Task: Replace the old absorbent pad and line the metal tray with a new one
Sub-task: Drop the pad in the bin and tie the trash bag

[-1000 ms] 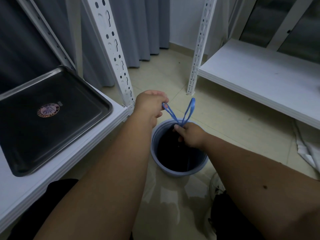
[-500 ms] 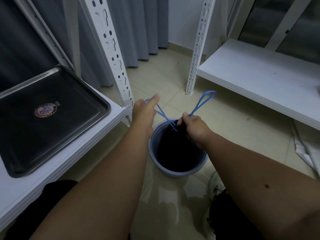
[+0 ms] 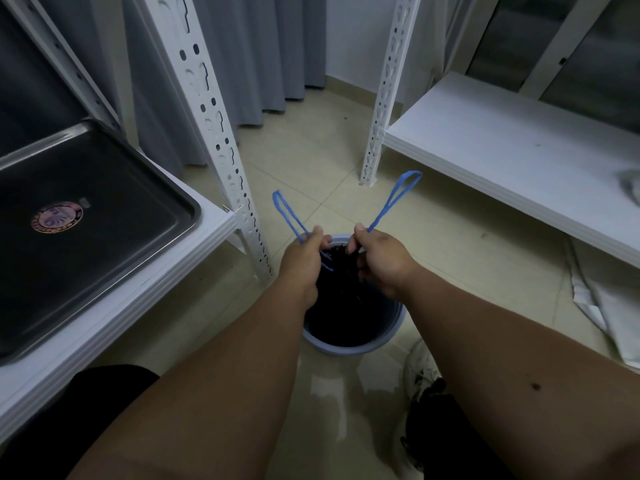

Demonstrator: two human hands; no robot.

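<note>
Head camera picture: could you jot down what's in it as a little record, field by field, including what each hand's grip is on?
left hand: grips the left blue drawstring loop
right hand: grips the right blue drawstring loop
bin: pale blue, on the tiled floor, lined with a black bag
metal tray: on the white shelf at left, no pad in it, round sticker inside
right shelf: white
curtain: grey, behind

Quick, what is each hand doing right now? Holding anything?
Left hand: closed, gripping the left blue drawstring loop of the bin bag.
Right hand: closed, gripping the right blue drawstring loop.
</note>
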